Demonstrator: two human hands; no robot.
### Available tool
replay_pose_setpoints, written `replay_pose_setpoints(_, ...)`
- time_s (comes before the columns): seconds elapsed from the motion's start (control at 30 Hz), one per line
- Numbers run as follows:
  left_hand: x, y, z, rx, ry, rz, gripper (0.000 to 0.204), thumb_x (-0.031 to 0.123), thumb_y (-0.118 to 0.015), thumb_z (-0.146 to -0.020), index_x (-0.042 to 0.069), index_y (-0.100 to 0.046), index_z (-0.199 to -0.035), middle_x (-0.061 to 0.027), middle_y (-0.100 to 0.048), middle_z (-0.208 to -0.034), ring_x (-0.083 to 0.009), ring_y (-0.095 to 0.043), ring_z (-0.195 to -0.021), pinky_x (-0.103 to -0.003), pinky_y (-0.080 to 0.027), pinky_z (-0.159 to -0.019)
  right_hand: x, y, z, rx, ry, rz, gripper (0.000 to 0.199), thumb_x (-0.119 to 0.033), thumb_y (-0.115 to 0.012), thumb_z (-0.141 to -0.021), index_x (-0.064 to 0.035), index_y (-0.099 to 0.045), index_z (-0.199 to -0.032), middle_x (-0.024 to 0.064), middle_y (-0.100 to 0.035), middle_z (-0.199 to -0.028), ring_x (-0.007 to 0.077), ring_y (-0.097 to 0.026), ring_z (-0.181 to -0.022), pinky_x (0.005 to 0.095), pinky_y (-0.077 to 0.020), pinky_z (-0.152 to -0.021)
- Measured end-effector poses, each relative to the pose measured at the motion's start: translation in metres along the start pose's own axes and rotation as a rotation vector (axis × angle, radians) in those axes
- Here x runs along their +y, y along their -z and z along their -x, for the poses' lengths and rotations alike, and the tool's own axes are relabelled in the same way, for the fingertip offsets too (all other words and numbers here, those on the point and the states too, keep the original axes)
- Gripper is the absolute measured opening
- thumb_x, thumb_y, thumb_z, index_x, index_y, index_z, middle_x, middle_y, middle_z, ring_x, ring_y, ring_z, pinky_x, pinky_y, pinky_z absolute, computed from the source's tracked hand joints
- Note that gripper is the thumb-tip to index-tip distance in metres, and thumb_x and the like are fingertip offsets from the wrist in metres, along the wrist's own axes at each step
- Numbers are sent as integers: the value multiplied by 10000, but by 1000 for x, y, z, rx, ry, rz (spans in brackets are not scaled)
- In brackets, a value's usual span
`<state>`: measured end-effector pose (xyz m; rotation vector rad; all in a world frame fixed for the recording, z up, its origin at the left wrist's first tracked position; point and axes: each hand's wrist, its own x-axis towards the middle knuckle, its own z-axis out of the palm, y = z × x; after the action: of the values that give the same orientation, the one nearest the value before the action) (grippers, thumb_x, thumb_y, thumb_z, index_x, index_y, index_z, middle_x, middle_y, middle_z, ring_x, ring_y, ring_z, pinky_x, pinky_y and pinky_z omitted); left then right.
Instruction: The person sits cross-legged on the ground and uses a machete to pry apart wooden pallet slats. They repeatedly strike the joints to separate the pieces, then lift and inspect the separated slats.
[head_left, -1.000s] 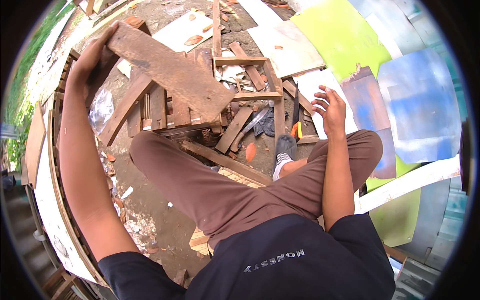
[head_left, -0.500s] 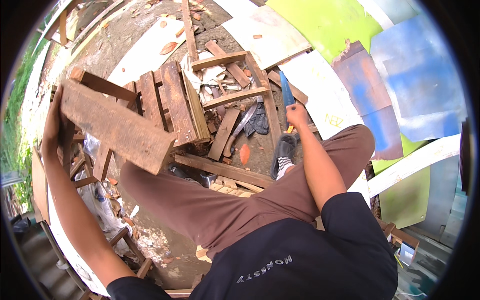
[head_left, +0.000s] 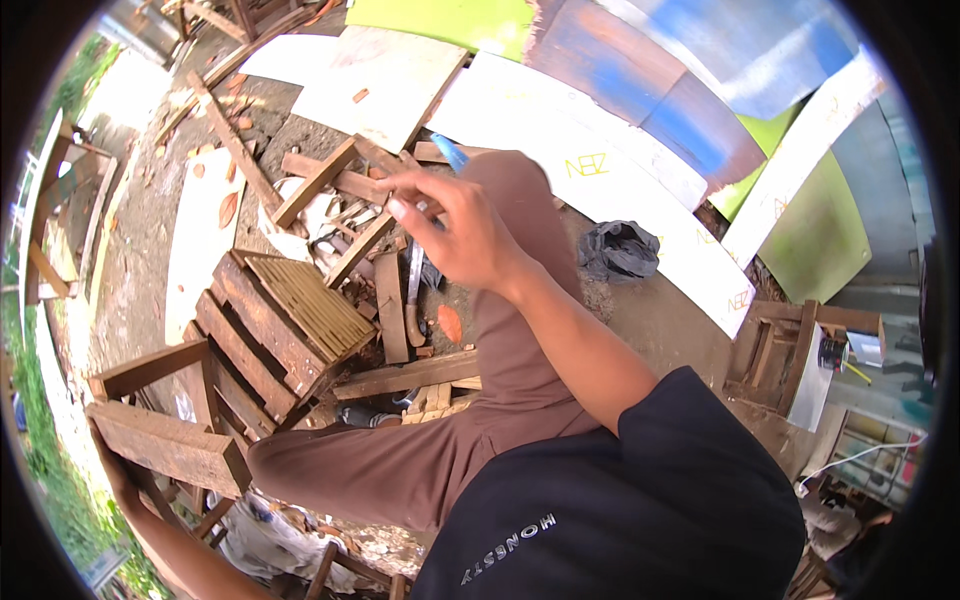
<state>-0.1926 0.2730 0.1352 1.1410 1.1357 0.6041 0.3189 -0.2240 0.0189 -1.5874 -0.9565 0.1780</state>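
At the far left, my left hand (head_left: 112,470) grips a wooden frame (head_left: 165,440) of brown boards nailed together; its fingers are mostly hidden behind the wood. My right hand (head_left: 450,222) is raised in front of my right knee, fingers loosely curled and apart, with nothing seen in it. Just past that knee the blue blade of a handsaw (head_left: 448,152) shows; its handle is hidden. A slatted wooden crate (head_left: 270,325) stands between the frame and a curved knife or machete (head_left: 413,285) lying on the ground.
Loose planks (head_left: 405,378) and a ladder-like wooden frame (head_left: 318,182) lie ahead among scraps and dry leaves. White, green and blue sheets (head_left: 600,160) cover the ground at the far right. A black plastic bag (head_left: 620,250) lies right of my knee. Wooden stools (head_left: 775,350) stand at the right.
My right hand has let go of the handsaw and risen above my knee. The wooden frame in my left hand is lower and farther left. The view has turned to the right.
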Motion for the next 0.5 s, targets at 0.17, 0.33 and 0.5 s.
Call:
replay_pose_setpoints(0.17, 3, -14, 10, 66, -22, -122, 838, 684, -414, -1099, 87, -344, -1683, -127, -417, -1684, -293, -418, -1527, -443, -311, -1279, 56, 79, 64, 218, -174, 155, 234, -142, -634, -1053, -16, -748, -1214, 151, -790, -1119, 190, -766, -943, 343, -612, -817)
replay_pose_setpoints(0.33, 9, -24, 11, 85, -15, -95, 855, 702, -404, -1092, 82, -349, -1678, -138, -412, -1684, -307, -421, -1525, -449, -303, -1284, 203, 181, 169, 245, -775, 745, 424, -308, -648, -1044, -84, -644, -1404, 166, -631, -1459, 313, -642, -1291, 504, -519, -1051)
replay_pose_setpoints(0.5, 11, -30, 11, 139, -42, -90, 819, 689, -430, -1090, 115, -356, -1670, -133, -412, -1667, -322, -399, -1535, -493, -337, -1269, 290, 215, 264, -176, -1210, 1014, 857, -425, -691, -999, -124, -296, -1698, 125, -232, -1782, 342, -349, -1589, 617, -357, -1231)
